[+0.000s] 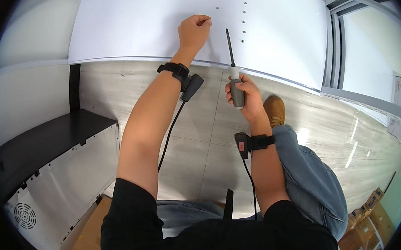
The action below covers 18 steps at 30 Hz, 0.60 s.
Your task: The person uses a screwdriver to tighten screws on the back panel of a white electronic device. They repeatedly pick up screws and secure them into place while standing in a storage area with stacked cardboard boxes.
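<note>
The floor [189, 156] is pale grey with a wood-grain pattern; a straight seam [211, 135] runs along it. Glare (bright streaks) [351, 155] shows at right. A white tabletop [128, 22] spans the far side. At left stands a white casing [69, 176] with a round slotted vent [25, 216]. Cardboard boxes [359, 231] occupy the lower right, near a grey metal bar [369, 104].

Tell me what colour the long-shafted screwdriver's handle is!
The thick, rounded screwdriver handle is mostly grey, with a whitish collar; the head view shows it best.
</note>
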Each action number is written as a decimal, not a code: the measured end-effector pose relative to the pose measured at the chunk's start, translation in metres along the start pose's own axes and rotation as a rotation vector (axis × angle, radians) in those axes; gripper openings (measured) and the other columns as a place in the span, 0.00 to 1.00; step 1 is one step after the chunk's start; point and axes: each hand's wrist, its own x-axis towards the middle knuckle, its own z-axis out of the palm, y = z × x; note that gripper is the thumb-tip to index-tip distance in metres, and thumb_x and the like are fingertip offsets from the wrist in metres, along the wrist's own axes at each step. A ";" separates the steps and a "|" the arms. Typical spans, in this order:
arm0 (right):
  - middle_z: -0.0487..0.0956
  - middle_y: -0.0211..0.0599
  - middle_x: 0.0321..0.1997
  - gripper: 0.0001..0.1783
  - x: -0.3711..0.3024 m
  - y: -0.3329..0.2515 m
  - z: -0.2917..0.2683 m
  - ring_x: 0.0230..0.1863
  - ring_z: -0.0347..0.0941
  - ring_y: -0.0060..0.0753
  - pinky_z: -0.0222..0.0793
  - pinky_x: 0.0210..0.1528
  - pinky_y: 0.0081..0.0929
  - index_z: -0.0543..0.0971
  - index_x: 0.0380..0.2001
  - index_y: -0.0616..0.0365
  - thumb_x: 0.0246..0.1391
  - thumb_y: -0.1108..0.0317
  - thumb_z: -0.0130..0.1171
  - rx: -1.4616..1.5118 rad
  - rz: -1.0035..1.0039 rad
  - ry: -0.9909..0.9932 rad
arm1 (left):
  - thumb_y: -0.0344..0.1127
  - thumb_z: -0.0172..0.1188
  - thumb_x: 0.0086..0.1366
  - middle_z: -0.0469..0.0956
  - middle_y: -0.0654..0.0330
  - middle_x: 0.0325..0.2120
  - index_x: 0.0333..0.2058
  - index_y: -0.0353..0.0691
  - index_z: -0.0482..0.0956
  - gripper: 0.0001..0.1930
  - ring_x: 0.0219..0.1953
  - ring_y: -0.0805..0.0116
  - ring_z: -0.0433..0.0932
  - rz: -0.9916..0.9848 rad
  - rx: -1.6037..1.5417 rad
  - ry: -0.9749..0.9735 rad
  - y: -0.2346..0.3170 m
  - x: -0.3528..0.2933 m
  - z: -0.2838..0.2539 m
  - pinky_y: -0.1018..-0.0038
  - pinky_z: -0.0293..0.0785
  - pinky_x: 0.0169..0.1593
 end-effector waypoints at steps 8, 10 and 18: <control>0.76 0.37 0.29 0.14 0.007 0.000 -0.001 0.27 0.72 0.28 0.67 0.29 0.26 0.71 0.40 0.57 0.50 0.65 0.48 0.021 0.021 0.027 | 0.38 0.64 0.55 0.80 0.64 0.29 0.31 0.48 0.86 0.06 0.36 0.64 0.73 0.385 0.422 0.235 -0.031 0.018 0.021 0.70 0.69 0.44; 0.76 0.37 0.29 0.13 0.004 0.004 0.001 0.27 0.71 0.28 0.66 0.29 0.26 0.70 0.40 0.57 0.51 0.66 0.48 0.029 0.036 0.048 | 0.37 0.64 0.54 0.80 0.64 0.28 0.31 0.49 0.86 0.06 0.36 0.63 0.72 0.376 0.423 0.240 -0.038 0.015 0.021 0.70 0.69 0.44; 0.75 0.38 0.30 0.16 -0.003 0.010 0.012 0.28 0.71 0.28 0.67 0.29 0.25 0.70 0.42 0.58 0.50 0.64 0.47 -0.017 0.050 0.049 | 0.35 0.63 0.56 0.79 0.62 0.28 0.35 0.47 0.85 0.08 0.36 0.61 0.73 0.344 0.335 0.204 -0.050 0.006 0.011 0.67 0.69 0.42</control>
